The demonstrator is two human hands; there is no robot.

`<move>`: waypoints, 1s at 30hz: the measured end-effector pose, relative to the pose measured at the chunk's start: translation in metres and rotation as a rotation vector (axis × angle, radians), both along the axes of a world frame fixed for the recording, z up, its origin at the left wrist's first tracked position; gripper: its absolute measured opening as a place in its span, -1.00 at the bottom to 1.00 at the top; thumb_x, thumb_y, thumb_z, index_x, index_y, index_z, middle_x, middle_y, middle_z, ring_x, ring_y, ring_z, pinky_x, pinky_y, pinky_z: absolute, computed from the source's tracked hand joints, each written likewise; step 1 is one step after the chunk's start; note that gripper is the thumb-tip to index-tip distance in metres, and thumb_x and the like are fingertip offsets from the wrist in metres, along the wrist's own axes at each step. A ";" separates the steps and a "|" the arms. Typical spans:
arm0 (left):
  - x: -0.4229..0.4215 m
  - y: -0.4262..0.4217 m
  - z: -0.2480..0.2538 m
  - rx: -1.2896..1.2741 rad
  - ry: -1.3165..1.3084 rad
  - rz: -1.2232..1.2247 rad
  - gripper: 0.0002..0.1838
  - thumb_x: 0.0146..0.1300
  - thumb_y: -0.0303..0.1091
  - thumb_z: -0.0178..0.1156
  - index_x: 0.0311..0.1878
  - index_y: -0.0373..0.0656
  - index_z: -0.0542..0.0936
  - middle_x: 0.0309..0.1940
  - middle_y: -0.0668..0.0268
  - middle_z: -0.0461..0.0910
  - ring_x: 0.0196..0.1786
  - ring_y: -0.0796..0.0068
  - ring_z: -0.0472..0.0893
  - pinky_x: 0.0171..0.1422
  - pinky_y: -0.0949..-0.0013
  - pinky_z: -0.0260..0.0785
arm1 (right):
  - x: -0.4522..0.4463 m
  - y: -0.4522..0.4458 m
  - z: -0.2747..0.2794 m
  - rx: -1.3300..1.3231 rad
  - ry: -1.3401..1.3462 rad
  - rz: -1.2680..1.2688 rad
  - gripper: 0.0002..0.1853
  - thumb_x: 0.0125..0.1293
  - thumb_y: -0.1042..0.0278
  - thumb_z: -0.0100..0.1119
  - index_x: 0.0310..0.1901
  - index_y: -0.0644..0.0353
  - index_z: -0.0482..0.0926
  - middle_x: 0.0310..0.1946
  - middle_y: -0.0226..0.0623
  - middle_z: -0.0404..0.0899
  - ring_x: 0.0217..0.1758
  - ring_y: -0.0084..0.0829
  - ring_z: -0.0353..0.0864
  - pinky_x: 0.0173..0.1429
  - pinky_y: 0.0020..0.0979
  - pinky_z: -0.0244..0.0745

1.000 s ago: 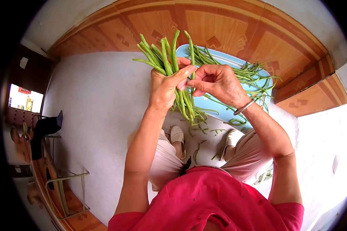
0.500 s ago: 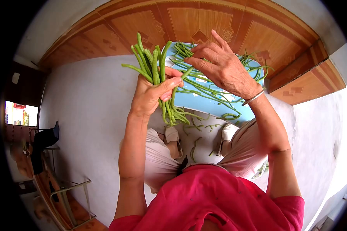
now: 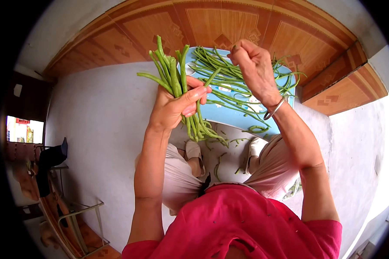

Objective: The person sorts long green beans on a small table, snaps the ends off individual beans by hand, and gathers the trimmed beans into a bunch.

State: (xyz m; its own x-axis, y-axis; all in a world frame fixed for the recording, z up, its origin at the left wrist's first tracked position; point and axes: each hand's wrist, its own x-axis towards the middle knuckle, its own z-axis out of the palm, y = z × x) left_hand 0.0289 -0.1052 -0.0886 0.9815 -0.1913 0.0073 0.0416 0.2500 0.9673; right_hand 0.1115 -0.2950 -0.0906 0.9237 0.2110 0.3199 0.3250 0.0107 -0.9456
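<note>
My left hand [image 3: 170, 108] is closed round a bunch of long green beans [image 3: 173, 77], cut ends up and thin tails hanging below the fist. One bean leans out to the right, by the thumb and fingertips. My right hand [image 3: 256, 71], with a metal bangle at the wrist, is raised over the small blue table [image 3: 229, 115]. Its fingers are curled in. A small dark spot shows at the thumb tip, and whatever the fingers pinch is too small to make out. More long beans [image 3: 216, 64] lie spread across the tabletop under this hand.
Bean scraps [image 3: 218, 166] litter the floor between my shoes [image 3: 193, 150]. A tiled wall panel [image 3: 222, 23] stands right behind the table, with a tiled ledge [image 3: 345, 93] at the right. On the left are a metal-framed piece of furniture [image 3: 80, 211] and a dark cloth [image 3: 52, 156].
My right hand has moved up and slightly right, away from the bunch, and its spread fingers have curled in. My left hand still grips the beans, almost in the same place.
</note>
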 end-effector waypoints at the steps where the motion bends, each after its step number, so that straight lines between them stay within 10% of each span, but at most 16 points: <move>1: -0.002 0.003 0.001 -0.012 0.011 0.003 -0.86 0.25 -0.42 0.19 -0.20 -0.29 0.58 -0.50 0.26 0.52 -0.68 0.80 0.24 -0.65 0.67 0.04 | 0.016 -0.010 0.002 0.154 0.017 -0.025 -0.73 0.23 0.36 -0.04 -0.57 0.31 0.42 -0.61 -0.49 0.40 -0.48 -0.67 0.27 -0.35 -0.55 0.20; 7: 0.007 0.026 -0.003 -0.142 -0.027 0.053 -0.73 0.33 -0.32 0.06 -0.12 -0.38 0.55 -0.42 0.26 0.49 -0.70 0.77 0.17 -0.62 0.64 0.08 | 0.008 -0.012 -0.034 -0.363 0.048 0.404 -0.72 0.20 0.41 0.03 -0.11 0.31 0.63 -0.65 -0.44 0.49 -0.56 -0.59 0.41 -0.37 -0.46 0.37; 10: 0.010 0.029 -0.004 -0.176 -0.022 0.117 -0.74 0.33 -0.34 0.06 -0.09 -0.38 0.54 -0.43 0.28 0.49 -0.68 0.77 0.19 -0.60 0.65 0.08 | 0.000 -0.010 -0.044 -0.627 -0.237 0.691 -0.65 0.22 0.31 0.18 0.05 0.18 0.59 -0.17 -0.07 0.66 -0.07 -0.27 0.66 0.06 -0.32 0.50; 17: 0.022 0.021 -0.022 -0.305 -0.060 0.132 -0.80 0.39 -0.36 0.04 -0.10 -0.30 0.53 -0.29 0.25 0.53 -0.51 0.72 0.31 -0.43 0.60 0.15 | -0.024 0.016 -0.034 -0.257 0.038 0.707 -0.74 0.33 0.26 0.18 -0.26 0.36 0.62 -0.46 -0.41 0.61 -0.31 -0.66 0.56 -0.17 -0.58 0.49; 30: 0.027 0.026 -0.028 -0.344 -0.070 0.199 -0.80 0.39 -0.37 0.07 -0.10 -0.33 0.52 -0.26 0.24 0.50 -0.53 0.73 0.26 -0.44 0.60 0.13 | -0.021 0.013 -0.031 0.034 0.475 0.710 -0.68 0.41 0.17 0.04 -0.24 0.27 0.65 -0.59 -0.51 0.43 -0.56 -0.69 0.36 -0.45 -0.60 0.39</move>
